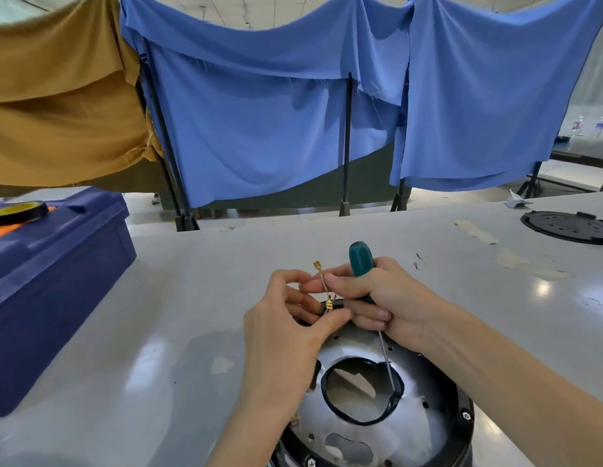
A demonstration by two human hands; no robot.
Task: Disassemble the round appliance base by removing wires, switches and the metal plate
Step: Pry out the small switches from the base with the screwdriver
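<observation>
Above one base [463,416], one wire [323,284] (one screwdriver [360,261]).

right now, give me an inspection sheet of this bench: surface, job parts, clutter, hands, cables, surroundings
surface: grey table, glossy, with pale tape residue at the right.
job's things: round appliance base at the near edge, metal plate seated in it; short wire with brass terminals held above it.
clutter: blue toolbox at the left with a tape roll on its lid; black round cover at the far right.
grippers: left hand pinches the wire's lower end; right hand grips a teal-handled screwdriver and pinches the wire too.
cables: only that short wire; no others seen.
surroundings: blue cloth and mustard cloth hung on black stands.
</observation>
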